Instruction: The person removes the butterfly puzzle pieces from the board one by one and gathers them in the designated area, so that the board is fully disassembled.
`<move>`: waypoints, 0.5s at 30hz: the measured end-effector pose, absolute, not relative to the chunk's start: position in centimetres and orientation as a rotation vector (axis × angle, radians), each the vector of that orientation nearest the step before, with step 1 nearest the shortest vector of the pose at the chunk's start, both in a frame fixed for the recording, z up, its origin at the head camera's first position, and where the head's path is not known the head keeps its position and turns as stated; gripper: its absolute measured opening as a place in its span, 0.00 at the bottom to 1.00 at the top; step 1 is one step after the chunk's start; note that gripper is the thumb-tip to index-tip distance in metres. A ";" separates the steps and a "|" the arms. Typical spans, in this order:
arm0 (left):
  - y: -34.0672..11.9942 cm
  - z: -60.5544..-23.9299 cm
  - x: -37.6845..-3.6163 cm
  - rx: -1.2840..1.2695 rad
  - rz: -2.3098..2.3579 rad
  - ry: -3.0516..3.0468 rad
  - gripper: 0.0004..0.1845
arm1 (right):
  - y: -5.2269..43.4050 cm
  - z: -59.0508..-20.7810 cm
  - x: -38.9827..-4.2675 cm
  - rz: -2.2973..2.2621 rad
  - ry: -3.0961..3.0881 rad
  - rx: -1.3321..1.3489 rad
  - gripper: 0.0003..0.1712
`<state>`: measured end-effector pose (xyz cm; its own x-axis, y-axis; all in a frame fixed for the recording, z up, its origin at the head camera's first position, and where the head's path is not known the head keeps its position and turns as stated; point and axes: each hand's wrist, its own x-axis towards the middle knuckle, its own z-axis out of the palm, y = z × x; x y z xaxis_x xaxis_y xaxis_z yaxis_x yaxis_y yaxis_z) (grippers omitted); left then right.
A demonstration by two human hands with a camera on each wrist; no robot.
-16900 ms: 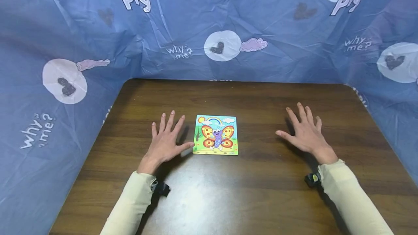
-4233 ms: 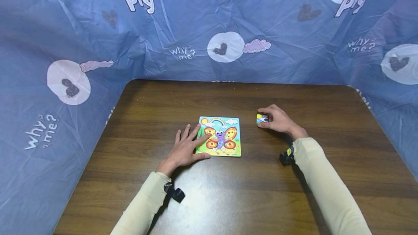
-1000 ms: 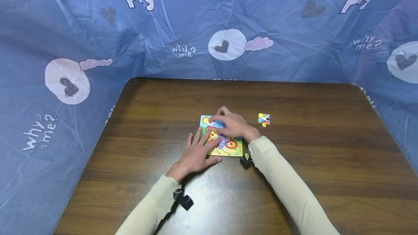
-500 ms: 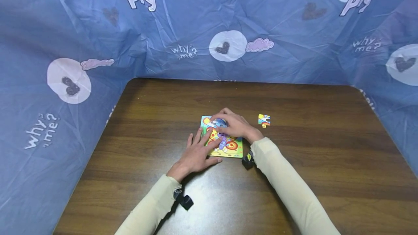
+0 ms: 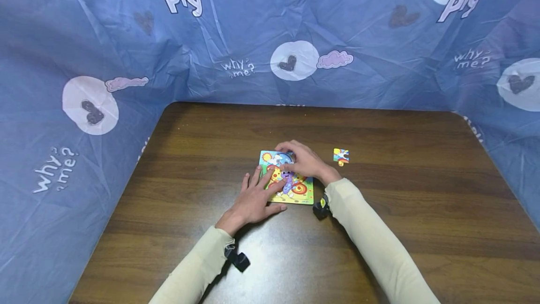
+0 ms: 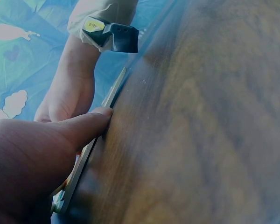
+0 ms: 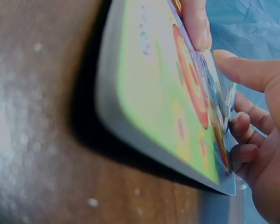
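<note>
A butterfly jigsaw board [image 5: 302,192] lies flat at the middle of the dark wooden table [image 5: 379,229]. My left hand [image 5: 257,184] lies flat with straight fingers, pressing the board's left edge [image 6: 91,154]; its thumb [image 6: 84,128] lies along the near edge. My right hand [image 5: 291,156] reaches over the board's top row with curled fingers. In the right wrist view its thumb [image 7: 245,70] and fingers pinch a thin blue puzzle piece [image 7: 230,100] at the far edge of the board [image 7: 168,116]. A loose puzzle piece [image 5: 341,155] lies on the table to the right.
Blue printed sheeting [image 5: 270,36] walls the table at the back and both sides. A small black camera is strapped to each wrist [image 5: 238,261] [image 5: 320,210]. Bare wood surrounds the board.
Over the last second my right hand's fingers have shifted slightly along the board's top row. My left hand has stayed pressed on the left edge, and the loose piece has not moved.
</note>
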<state>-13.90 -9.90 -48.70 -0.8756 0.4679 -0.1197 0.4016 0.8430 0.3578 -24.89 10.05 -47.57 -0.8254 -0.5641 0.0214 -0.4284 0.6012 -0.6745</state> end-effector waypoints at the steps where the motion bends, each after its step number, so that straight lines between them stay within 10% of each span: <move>1: -9.9 -48.7 -13.9 0.672 0.482 2.818 0.37 | 10.0 -47.6 -24.9 -1.044 2.636 -0.826 0.32; 15: -10.0 -48.7 -13.9 0.681 0.492 2.826 0.37 | 9.9 -47.9 -25.2 -1.060 2.677 -0.742 0.30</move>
